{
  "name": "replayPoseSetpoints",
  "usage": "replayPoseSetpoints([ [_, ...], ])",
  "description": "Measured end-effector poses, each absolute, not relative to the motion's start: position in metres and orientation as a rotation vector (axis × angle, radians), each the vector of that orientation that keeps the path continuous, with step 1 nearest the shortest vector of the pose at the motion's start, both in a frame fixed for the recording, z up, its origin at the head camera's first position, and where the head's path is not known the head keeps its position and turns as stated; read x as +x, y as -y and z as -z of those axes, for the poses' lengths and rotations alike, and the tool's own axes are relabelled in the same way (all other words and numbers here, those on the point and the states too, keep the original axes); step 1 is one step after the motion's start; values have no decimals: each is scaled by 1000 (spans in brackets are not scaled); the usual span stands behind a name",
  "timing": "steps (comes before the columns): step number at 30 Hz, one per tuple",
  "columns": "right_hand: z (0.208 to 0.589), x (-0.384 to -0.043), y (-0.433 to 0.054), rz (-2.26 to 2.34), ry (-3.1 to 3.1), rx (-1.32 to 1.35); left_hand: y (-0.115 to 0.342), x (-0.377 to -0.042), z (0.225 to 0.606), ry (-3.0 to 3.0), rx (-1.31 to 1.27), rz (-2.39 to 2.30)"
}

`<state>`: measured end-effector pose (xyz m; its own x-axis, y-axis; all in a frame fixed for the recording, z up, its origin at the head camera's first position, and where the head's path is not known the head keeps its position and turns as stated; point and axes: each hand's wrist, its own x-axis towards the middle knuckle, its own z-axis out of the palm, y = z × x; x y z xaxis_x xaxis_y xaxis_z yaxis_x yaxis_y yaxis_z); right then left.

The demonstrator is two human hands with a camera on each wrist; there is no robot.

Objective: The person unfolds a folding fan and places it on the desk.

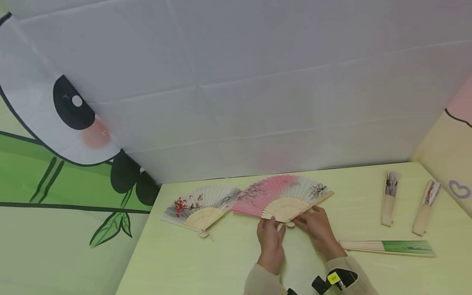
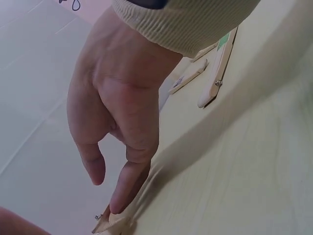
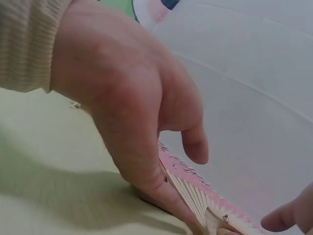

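Between and just beyond the two hands, a pink-and-white fan (image 1: 282, 196) stood spread, its pale ribs converging toward the person and its pivot between the fingertips. The left hand (image 1: 270, 243) grasped the lower left edge of the ribs; the right hand (image 1: 320, 231) grasped the lower right edge, near the outer stick. To the left of the hands, a grey-and-white fan (image 1: 206, 200) with red blossoms lay spread on the bench (image 1: 191, 262), its right tip meeting the pink fan's left side; whether the two overlapped could not be told. Just right of the right hand lay a folded green fan (image 1: 407, 246), its pale end near the sleeve (image 1: 354, 278). Farther right and beyond were two folded patterned fans, the nearer (image 1: 389, 198) and the outer (image 1: 427, 207), set apart.
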<state>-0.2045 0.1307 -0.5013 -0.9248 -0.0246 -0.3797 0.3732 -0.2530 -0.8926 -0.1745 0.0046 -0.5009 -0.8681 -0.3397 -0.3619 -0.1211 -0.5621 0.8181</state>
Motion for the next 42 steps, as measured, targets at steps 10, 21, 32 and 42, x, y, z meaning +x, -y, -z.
replayPoseSetpoints([
  [10,500,-191,-125,2177,-1833,367,3,-168,495,1434,715,2557],
  [21,487,-174,-164,1854,-2173,240,1,-166,490,1441,713,2556],
  [32,489,-151,-217,1107,-2967,19,-3,-163,487,1417,680,2570],
  [42,497,-137,-242,772,-2946,136,-9,-161,487,1361,713,2571],
])
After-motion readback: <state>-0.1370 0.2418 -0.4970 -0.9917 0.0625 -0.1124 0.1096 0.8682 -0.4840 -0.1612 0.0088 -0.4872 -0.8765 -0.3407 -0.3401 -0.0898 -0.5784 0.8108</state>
